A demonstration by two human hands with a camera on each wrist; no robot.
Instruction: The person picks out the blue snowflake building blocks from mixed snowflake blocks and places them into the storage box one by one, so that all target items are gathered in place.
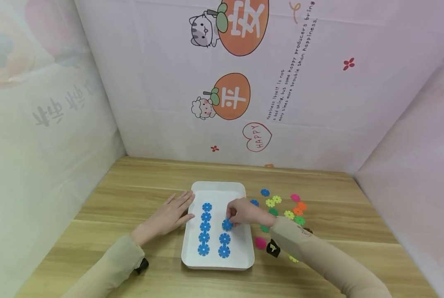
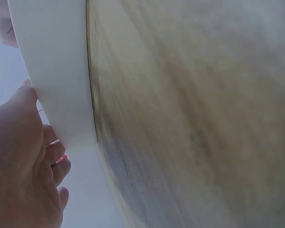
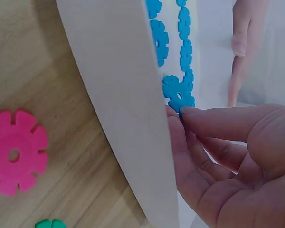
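A white tray (image 1: 217,264) holds blue notched discs in two columns. The left column (image 1: 205,227) has several discs lined up. In the right column, two blue discs (image 1: 224,245) lie nearest the tray's front. Just beyond them my right hand (image 1: 242,212) pinches another blue notched disc (image 1: 227,224) by its edge; the right wrist view shows this disc (image 3: 179,92) tilted between thumb and fingertip. My left hand (image 1: 169,213) rests with fingers extended at the tray's left rim, and in the left wrist view its fingers (image 2: 57,154) lie along the tray's wall (image 2: 57,71).
Right of the tray, loose notched discs lie on the wooden table (image 1: 151,178): blue (image 1: 265,192), yellow (image 1: 277,199), orange (image 1: 301,205), green (image 1: 299,220) and pink (image 1: 260,243). A small black object (image 1: 273,248) is beside the pink one. Printed cloth walls (image 1: 162,82) surround the table.
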